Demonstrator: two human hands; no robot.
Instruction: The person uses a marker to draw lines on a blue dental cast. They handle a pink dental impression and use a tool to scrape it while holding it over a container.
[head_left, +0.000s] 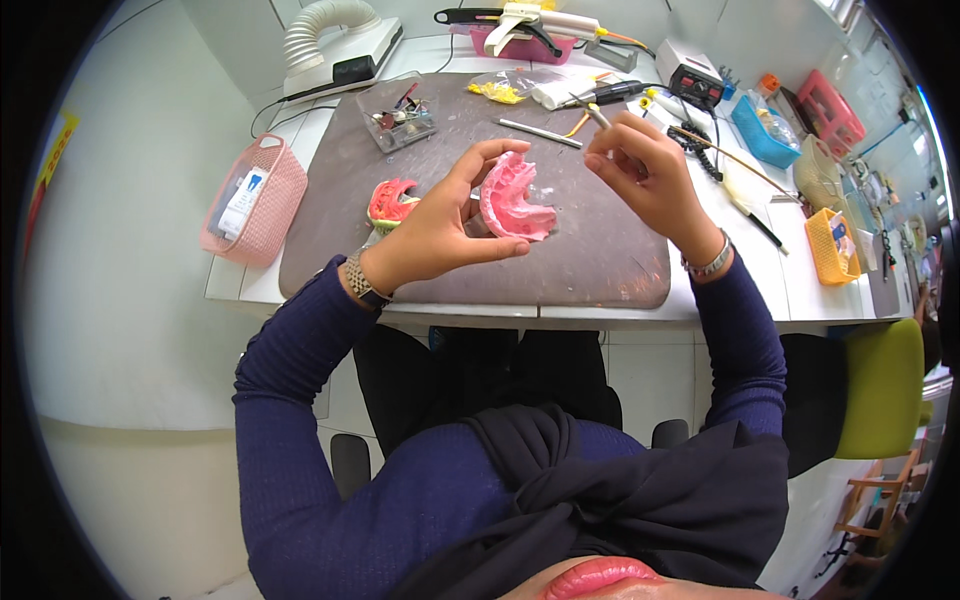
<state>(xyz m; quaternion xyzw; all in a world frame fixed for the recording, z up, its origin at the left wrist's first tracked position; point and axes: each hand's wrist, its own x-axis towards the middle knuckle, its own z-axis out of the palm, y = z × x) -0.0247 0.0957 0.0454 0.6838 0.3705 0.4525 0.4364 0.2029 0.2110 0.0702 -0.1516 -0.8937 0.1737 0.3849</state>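
My left hand (440,220) curls round a pink horseshoe-shaped dental piece (508,195), its index finger at the upper edge and its thumb near the lower edge. To the right of that piece, raised over the mat, my right hand (645,165) pinches a slim tool (599,116); its tip points up and left, away from the pink piece, and its kind cannot be made out. Beside my left wrist lies a second dental model (391,203), red with a pale greenish base, partly hidden by the hand. A silver pen-like tool (540,133) rests on the mat beyond my hands.
A brown mat (600,270) covers much of the white table. A clear box of small bits (400,115) and a pink basket (258,205) stand left. Hose unit (345,50) sits back left; control box (692,75), blue basket (765,130) and yellow basket (832,247) are right.
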